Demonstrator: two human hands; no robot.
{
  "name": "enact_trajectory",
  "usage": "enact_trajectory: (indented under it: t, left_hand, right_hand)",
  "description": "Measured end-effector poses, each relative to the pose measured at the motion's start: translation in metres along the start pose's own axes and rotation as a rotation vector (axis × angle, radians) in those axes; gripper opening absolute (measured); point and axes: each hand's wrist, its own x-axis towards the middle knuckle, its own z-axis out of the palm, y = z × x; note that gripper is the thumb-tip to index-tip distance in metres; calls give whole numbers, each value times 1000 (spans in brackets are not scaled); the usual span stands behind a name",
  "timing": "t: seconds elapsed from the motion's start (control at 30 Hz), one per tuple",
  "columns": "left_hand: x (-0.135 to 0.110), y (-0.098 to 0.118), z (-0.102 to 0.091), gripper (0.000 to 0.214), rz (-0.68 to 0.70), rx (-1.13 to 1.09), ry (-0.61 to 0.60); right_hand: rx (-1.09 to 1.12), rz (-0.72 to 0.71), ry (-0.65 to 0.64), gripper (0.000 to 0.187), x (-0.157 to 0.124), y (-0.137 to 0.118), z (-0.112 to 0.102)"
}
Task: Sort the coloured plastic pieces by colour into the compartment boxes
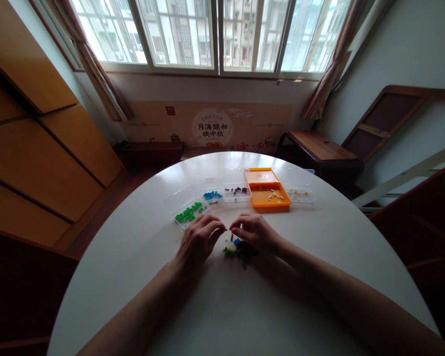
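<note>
**Left hand pinches one tiny dark bit, right hand close by**

Two hands are over one round white table. The left hand has its thumb and finger squeezed together on the tiny dark bit. Below it on the table are one white dot and, just to the right, one short brown stick. Then comes one pile of green, yellow, blue and dark blocks, too jumbled to count. It lies between the wrists, partly in the shade of the right hand. The right hand is curled, thumb and finger close together; I cannot tell if it holds anything.

Past the hands sit five boxes, four see-through and one orange. From the left: one green-block box, one blue-block box, one brown-block box, one orange box with pale bits, and one yellow-bit box. The bits inside are too small to count.

Around the room, left to right: one big cupboard, two curtains with one wide window and one picture board between them, and one wooden seat.
</note>
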Motion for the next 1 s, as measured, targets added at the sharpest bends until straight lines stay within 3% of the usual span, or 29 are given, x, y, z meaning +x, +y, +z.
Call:
enact_trajectory:
  t: [0.1,0.23,0.6,0.87,1.0]
  left_hand:
    - [0,4,-2,7,53,25,73]
    - [0,8,-4,6,123,70,81]
    - [-3,-1,0,10,61,92,95]
    - [-3,0,-2,5,81,72,102]
    - [-3,-3,-2,5,85,59,95]
  right_hand:
    - [88,21,-14,18,0,-7,1]
    - [139,10,-5,19,0,-10,2]
    - [-79,-63,150,19,5,4,-2]
    - [-307,29,404,18,55,25,-33]
    - [-310,94,412,19,76,36,-44]
